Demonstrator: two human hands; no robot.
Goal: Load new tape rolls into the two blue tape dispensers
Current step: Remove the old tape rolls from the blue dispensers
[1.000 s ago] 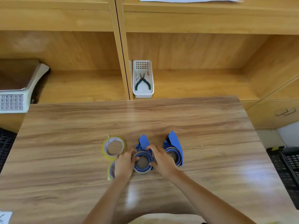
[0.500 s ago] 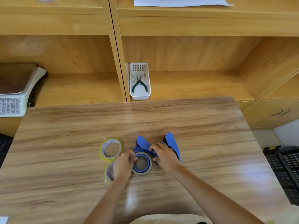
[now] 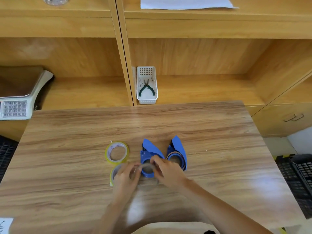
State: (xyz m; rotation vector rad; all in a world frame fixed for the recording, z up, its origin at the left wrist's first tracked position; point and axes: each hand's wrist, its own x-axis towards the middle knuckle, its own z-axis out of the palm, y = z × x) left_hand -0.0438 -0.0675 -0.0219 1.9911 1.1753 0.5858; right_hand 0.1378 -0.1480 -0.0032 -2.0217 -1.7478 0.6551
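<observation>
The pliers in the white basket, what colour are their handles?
Dark green handles on the pliers, seen in the head view.

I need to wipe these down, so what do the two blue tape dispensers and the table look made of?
The two blue tape dispensers look like moulded plastic: uniform saturated blue, smooth matte shells with thin curved covers. The brown wood-grain table looks like laminate or sealed wood: printed-looking grain and a glossy sheen with bright reflections. Which of the two cannot be told.

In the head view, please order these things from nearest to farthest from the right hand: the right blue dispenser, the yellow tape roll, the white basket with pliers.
From the right hand:
1. Right blue dispenser, just beyond the hand, slightly to its right.
2. Yellow tape roll, lying flat on the table, to the left.
3. White basket, far back on the shelf, holding the pliers.
</observation>
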